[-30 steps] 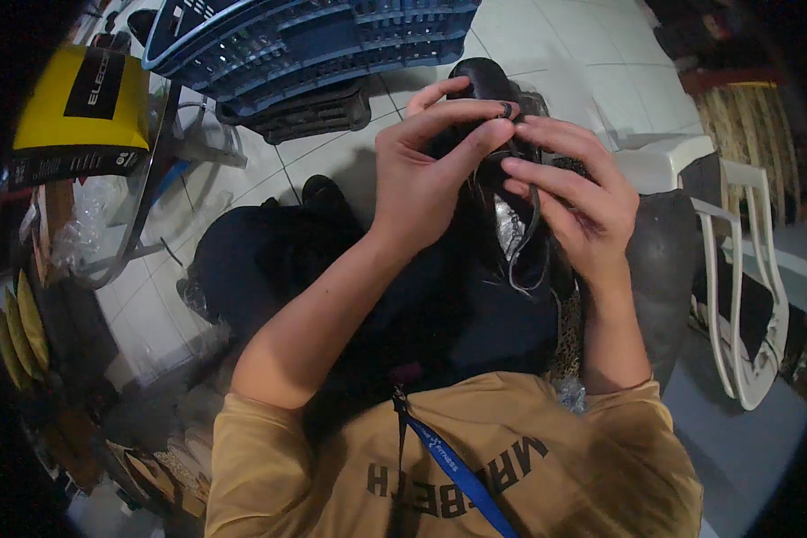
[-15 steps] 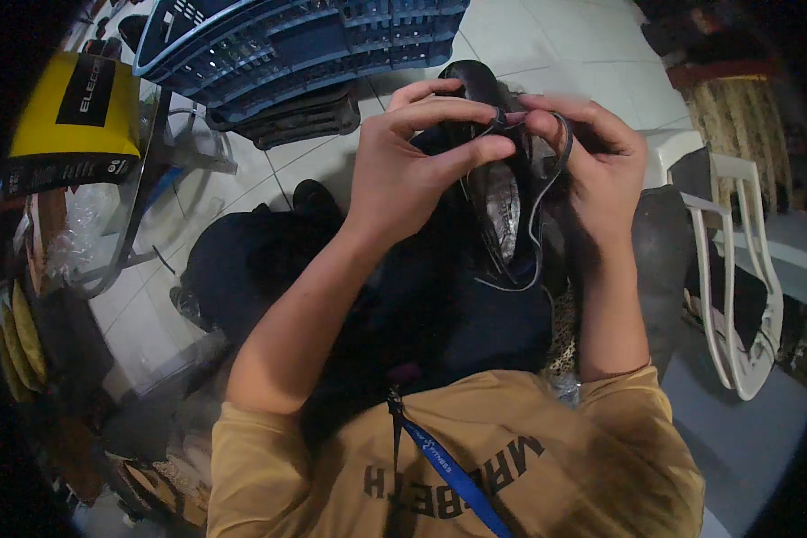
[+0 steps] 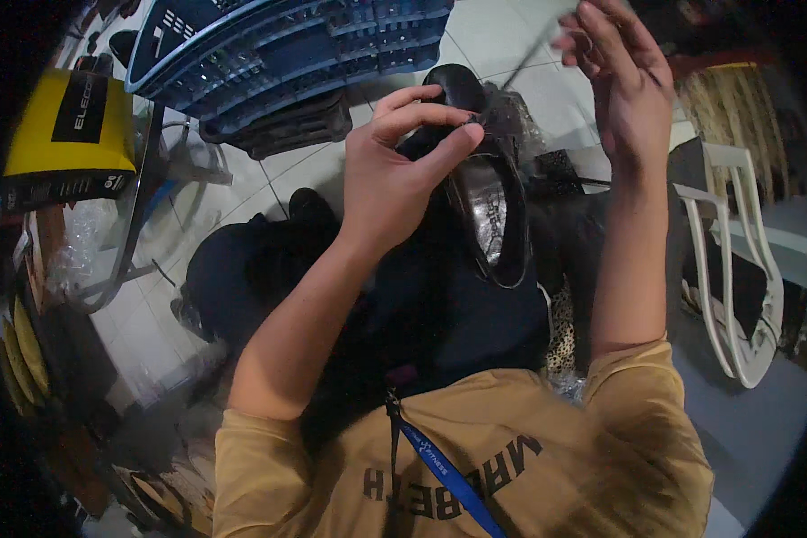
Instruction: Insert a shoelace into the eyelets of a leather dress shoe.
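Item: black shoe [image 3: 484, 193], low-cut, glossy leather, opening facing up and showing a pale grey insole; toe pointing away from the person, heel resting toward the dark-clothed lap [image 3: 457, 314]. It is sitting at the middle of the view, above the tiled floor [image 3: 502, 36], not touching it.

Left hand [image 3: 403, 170]: curling round the left side of the shoe, thumb and forefinger pinching closed at the upper edge near the toe, where a thin dark lace [image 3: 520, 67] is starting.

Right hand [image 3: 623, 76]: raised well above and to the right of the shoe, fingers loosely bent and partly spread; the lace is running up toward it as a taut blurred line, but the exact grip is not showing, so whether the fingers are closed on it cannot be told.

Surroundings: blue plastic crate [image 3: 287, 40] lying at the far left of the floor, a dark tray [image 3: 287, 125] just beneath it, a yellow box [image 3: 63, 134] at the left edge, a white plastic chair [image 3: 744, 269] at the right edge. Bare tile is lying open beyond the toe of the shoe, between crate and chair; the near floor is crowded with dark bundles [image 3: 242, 269].

Hidden or unclear: the sole and right flank of the shoe are turned away; the lace is blurring; the left rim of the view is falling into shadow
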Tool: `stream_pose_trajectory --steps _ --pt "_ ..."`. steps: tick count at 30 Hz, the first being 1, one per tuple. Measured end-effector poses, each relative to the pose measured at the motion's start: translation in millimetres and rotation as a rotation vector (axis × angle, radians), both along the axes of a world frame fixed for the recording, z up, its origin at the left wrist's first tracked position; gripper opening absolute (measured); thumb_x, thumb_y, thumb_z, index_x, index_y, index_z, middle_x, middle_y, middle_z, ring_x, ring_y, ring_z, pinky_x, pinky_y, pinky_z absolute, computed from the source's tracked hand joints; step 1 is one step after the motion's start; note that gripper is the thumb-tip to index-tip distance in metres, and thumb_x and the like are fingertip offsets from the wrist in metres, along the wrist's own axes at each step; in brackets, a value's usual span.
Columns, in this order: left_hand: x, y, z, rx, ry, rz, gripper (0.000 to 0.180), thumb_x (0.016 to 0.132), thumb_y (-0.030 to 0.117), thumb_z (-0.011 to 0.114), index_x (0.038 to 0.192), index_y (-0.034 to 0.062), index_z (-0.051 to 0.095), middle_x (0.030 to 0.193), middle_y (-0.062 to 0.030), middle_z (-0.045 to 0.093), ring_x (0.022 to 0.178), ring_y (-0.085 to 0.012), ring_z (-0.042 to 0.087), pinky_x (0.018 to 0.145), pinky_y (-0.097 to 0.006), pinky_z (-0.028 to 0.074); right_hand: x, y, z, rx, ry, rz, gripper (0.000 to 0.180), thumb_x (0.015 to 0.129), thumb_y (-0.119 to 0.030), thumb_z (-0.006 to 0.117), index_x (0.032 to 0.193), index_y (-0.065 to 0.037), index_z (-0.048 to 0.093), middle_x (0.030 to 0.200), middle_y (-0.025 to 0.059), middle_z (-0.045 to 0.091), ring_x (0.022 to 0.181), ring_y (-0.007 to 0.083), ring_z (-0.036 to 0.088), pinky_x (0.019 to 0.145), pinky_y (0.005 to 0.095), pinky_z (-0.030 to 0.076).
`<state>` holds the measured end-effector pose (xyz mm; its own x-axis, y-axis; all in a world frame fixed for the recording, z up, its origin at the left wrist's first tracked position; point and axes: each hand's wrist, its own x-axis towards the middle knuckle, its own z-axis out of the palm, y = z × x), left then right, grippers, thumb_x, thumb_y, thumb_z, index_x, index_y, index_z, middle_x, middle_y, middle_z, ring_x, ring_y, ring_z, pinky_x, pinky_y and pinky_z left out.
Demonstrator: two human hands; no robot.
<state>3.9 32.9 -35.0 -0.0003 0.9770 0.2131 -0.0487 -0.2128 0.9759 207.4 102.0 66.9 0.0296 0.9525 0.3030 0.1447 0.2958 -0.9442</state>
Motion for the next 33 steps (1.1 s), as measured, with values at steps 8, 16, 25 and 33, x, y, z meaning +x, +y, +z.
stream_pose_trajectory --steps 8,16,25,33 --pt "0.3 0.3 -0.3 0.016 0.023 0.001 0.014 0.095 0.012 0.083 0.105 0.0032 0.083 0.108 -0.0047 0.083 0.136 -0.0232 0.057 0.117 -0.041 0.040 27.2 -34.8 -53.3 -0.115 -0.086 0.006 0.030 0.097 -0.015 0.081 0.120 0.004 0.073 0.117 0.0131 0.076 0.106 0.0189 0.073 0.090 0.0302 0.057" --pt "4.4 15.0 -7.3 0.069 0.010 -0.095 0.015 0.099 0.013 0.079 0.109 0.0012 0.081 0.113 -0.0074 0.082 0.135 -0.0224 0.058 0.117 -0.039 0.040 25.1 -65.5 -71.1 0.012 -0.354 0.123 0.017 0.095 -0.014 0.083 0.105 -0.002 0.076 0.103 0.0022 0.074 0.098 0.0126 0.067 0.092 0.0297 0.052" --pt "1.3 8.7 -5.1 0.033 -0.024 -0.093 0.014 0.098 0.012 0.079 0.108 0.0024 0.081 0.114 -0.0079 0.082 0.138 -0.0236 0.057 0.118 -0.040 0.039 99.5 -64.2 -40.8 -0.451 -0.352 0.307 0.015 0.100 -0.018 0.078 0.093 -0.007 0.071 0.079 -0.0078 0.057 0.073 0.0027 0.050 0.067 0.0219 0.040" --pt "0.2 8.9 -4.4 0.017 -0.030 -0.064 0.020 0.093 0.020 0.085 0.107 0.0047 0.085 0.116 -0.0085 0.079 0.133 -0.0226 0.062 0.111 -0.038 0.045 179.6 -90.3 4.2 -0.605 -0.331 0.225 0.019 0.099 -0.011 0.075 0.114 0.001 0.076 0.084 0.0055 0.073 0.072 0.0109 0.069 0.063 0.0261 0.051"
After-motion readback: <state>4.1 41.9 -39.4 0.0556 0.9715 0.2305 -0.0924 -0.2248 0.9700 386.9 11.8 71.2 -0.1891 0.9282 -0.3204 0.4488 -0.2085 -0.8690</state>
